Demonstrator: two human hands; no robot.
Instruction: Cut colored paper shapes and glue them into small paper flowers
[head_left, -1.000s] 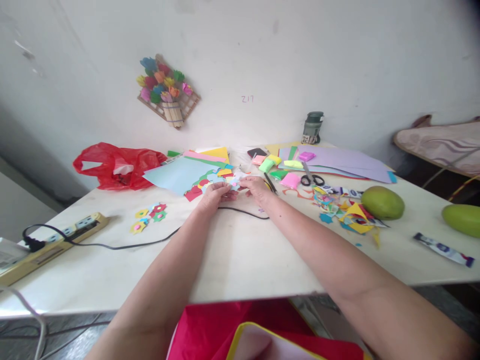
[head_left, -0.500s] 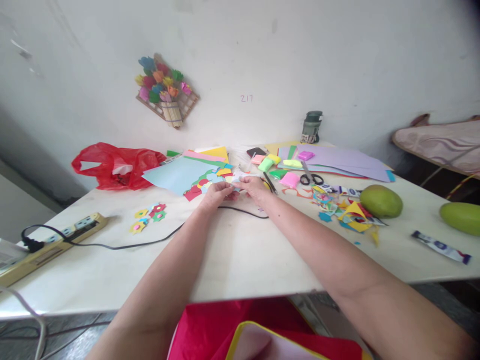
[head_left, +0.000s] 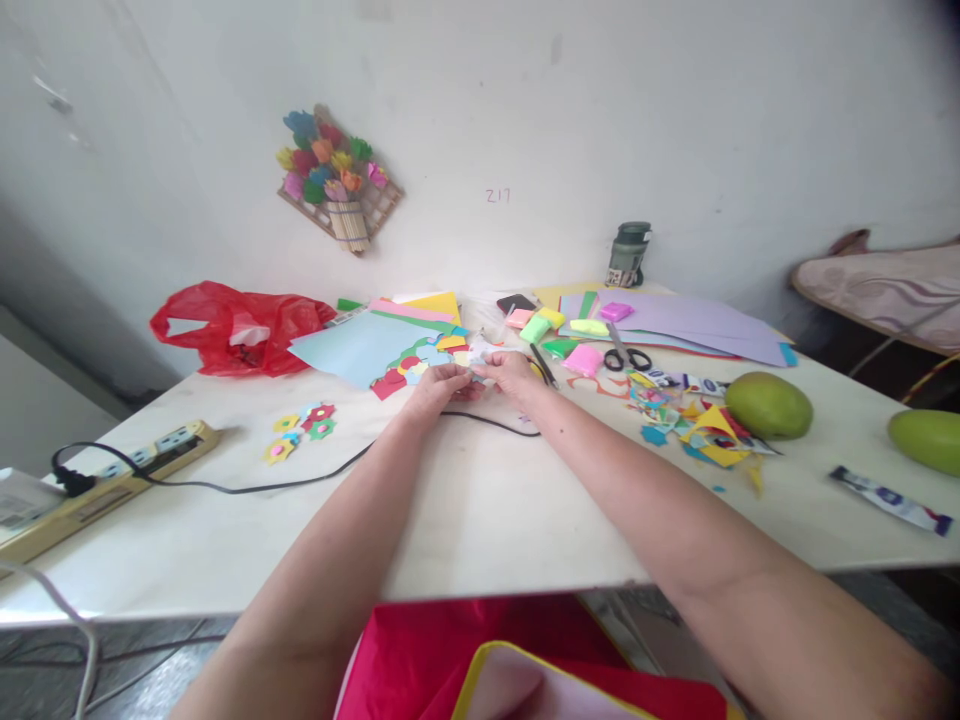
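My left hand (head_left: 442, 388) and my right hand (head_left: 508, 375) meet above the middle of the table, fingertips pinched close together. Whatever lies between them is small and mostly hidden by the fingers. Just behind the fingertips shows a pale, whitish piece (head_left: 478, 352); I cannot tell whether they hold it. Colourful cut paper shapes (head_left: 394, 378) lie beyond my left hand, partly over a light blue sheet (head_left: 346, 345). To the left sits a cluster of small paper flowers (head_left: 321, 430). A black pen (head_left: 544, 366) rests beyond my right hand.
Scissors (head_left: 627, 358), packs of coloured clay (head_left: 583, 360), paper scraps (head_left: 709, 428) and a green mango (head_left: 769, 405) are on the right. A glue tube (head_left: 891, 499) lies near the right edge. A red plastic bag (head_left: 217, 325) and a power strip (head_left: 97, 500) with a black cord occupy the left.
The view has shifted slightly, so the scene sits a little farther right. Both hands stay together in the same pinch.
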